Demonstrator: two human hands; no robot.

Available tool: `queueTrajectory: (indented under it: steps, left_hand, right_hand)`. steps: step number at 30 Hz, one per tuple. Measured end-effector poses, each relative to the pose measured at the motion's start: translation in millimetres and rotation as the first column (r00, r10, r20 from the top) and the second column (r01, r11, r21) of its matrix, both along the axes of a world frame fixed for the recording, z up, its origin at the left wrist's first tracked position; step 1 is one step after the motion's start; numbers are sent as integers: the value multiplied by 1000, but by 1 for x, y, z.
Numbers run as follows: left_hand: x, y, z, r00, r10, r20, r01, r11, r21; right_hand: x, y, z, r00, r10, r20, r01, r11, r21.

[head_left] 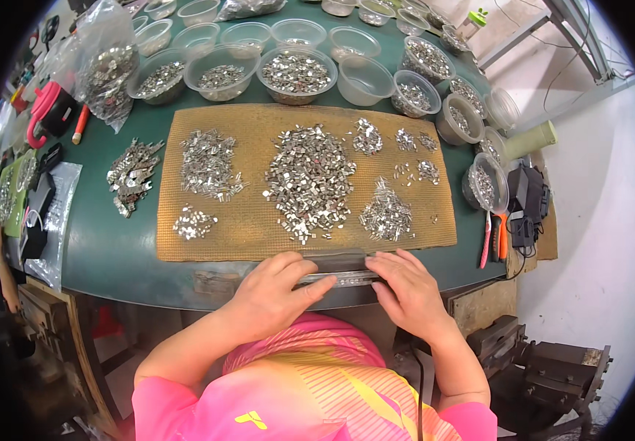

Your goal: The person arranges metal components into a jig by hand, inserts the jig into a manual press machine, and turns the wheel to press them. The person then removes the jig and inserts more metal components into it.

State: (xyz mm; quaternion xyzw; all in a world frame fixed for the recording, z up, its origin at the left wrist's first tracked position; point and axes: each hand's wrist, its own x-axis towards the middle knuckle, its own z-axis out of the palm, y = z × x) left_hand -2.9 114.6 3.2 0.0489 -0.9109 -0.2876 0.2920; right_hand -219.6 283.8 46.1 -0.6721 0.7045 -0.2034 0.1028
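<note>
At the near edge of the table, a narrow metal bar (pixel 350 278) lies crosswise with a row of small shiny pieces along it. My left hand (pixel 279 285) grips its left end between thumb and fingers. Its right end is in my right hand (pixel 409 288), thumb below and fingers above. Just beyond is a dark flat block (pixel 339 261). A ribbed tan mat (pixel 251 220) bears a large heap of small silvery metal pieces (pixel 310 176), a left heap of thin pieces (pixel 209 163), a right heap of thin pieces (pixel 386 212) and several smaller piles.
Clear plastic bowls (pixel 365 81) of metal pieces line the back and right. Left of the mat lies a pile of metal strips (pixel 133 176); a bag of parts (pixel 108 73) stands behind. Pliers with orange handles (pixel 503 235) lie at right. Another person's arm (pixel 2 268) shows far left.
</note>
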Motion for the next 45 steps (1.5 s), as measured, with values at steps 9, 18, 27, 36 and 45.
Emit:
queueTrajectory:
  steps: [9, 18, 27, 36, 45]
  left_hand:
    - [-10, -14, 2, 972, -158, 173, 173, 982, -71]
    - [7, -27, 11, 961, 3, 276, 34, 991, -129]
    - [-47, -2, 25, 966, -143, 213, 170, 979, -112]
    - [-220, 101, 70, 737, -662, 133, 675, 712, -195]
    - [-317, 270, 58, 424, -905, 45, 882, 401, -248]
  right_hand:
    - [-4, 25, -26, 987, -29, -159, 23, 999, -36]
    - [-15, 25, -31, 975, -95, 201, 96, 995, 4]
    - [-21, 90, -24, 937, -221, 270, 266, 953, -143]
    - [30, 242, 11, 492, -778, 390, 868, 473, -152]
    - [89, 337, 8, -56, -880, 472, 979, -142, -149]
